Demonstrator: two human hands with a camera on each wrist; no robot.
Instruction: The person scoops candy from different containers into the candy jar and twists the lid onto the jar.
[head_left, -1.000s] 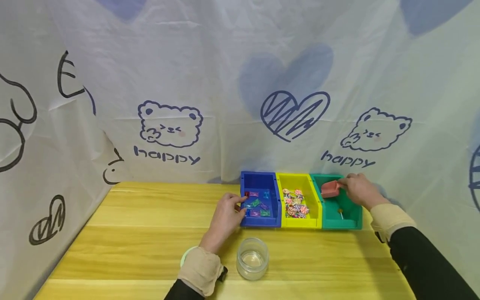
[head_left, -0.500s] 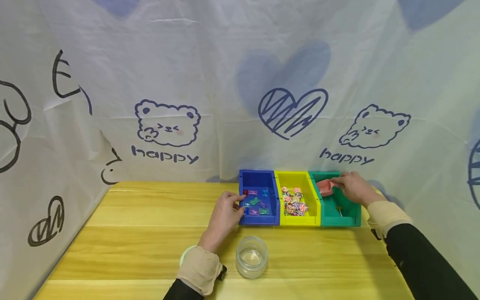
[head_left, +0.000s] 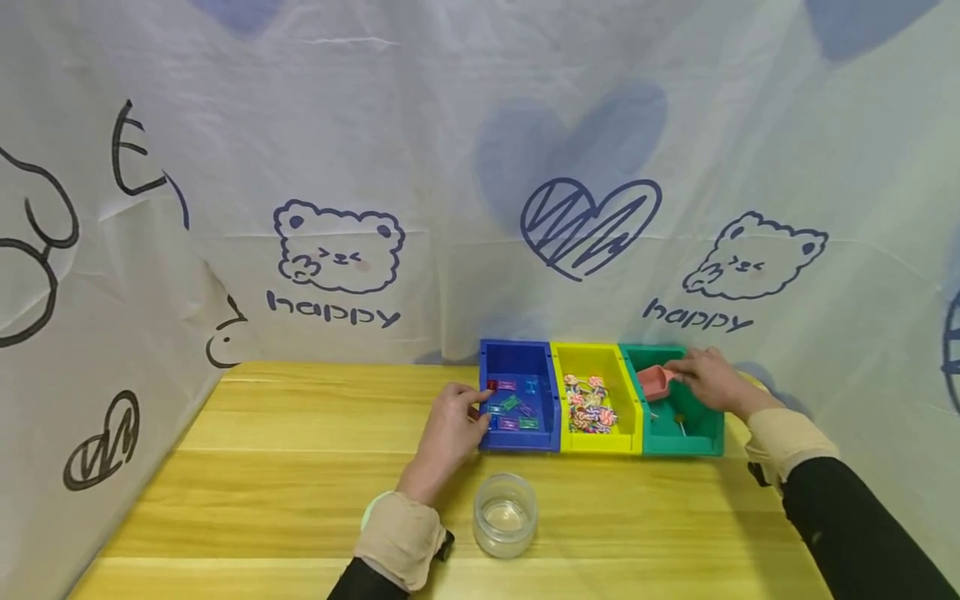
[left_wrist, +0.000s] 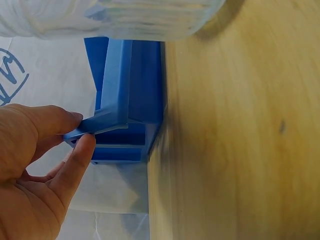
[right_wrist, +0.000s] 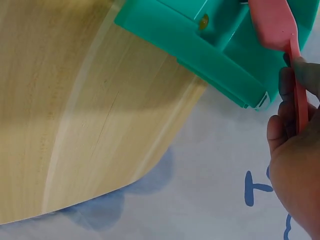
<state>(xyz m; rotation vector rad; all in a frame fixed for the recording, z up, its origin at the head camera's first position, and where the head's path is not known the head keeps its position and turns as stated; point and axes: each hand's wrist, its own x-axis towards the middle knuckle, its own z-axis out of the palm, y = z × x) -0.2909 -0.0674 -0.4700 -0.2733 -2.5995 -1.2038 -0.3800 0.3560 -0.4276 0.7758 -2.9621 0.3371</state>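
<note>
My left hand [head_left: 450, 425] pinches the side rim of the blue bin [left_wrist: 145, 85] between thumb and fingers. Several small wrapped candies [head_left: 511, 403] in purple, green, blue and red lie in that bin. At the right, my right hand [head_left: 712, 379] grips the handle of a pink scoop [head_left: 656, 382], held in the rear of the green bin [head_left: 705, 442]. In the right wrist view the scoop [right_wrist: 274, 22] has its bowl inside this bin. Near its front lies a small lollipop-like piece [head_left: 680, 421] with a thin stick; another thin pale stick shows beneath the scoop.
Between the two bins stands a yellow bin [head_left: 630, 437] with swirl-patterned lollipops [head_left: 592, 408]. A clear glass jar [head_left: 505, 517] stands on the wooden table [head_left: 285, 500] before the bins. Partly behind the left wrist is a pale green round thing [head_left: 372, 507]. A printed cloth [head_left: 465, 283] hangs close behind.
The pink scoop and right hand first shifted slightly left in the green bin, then stayed near there. A thin stick now shows below the scoop. The left hand keeps its hold.
</note>
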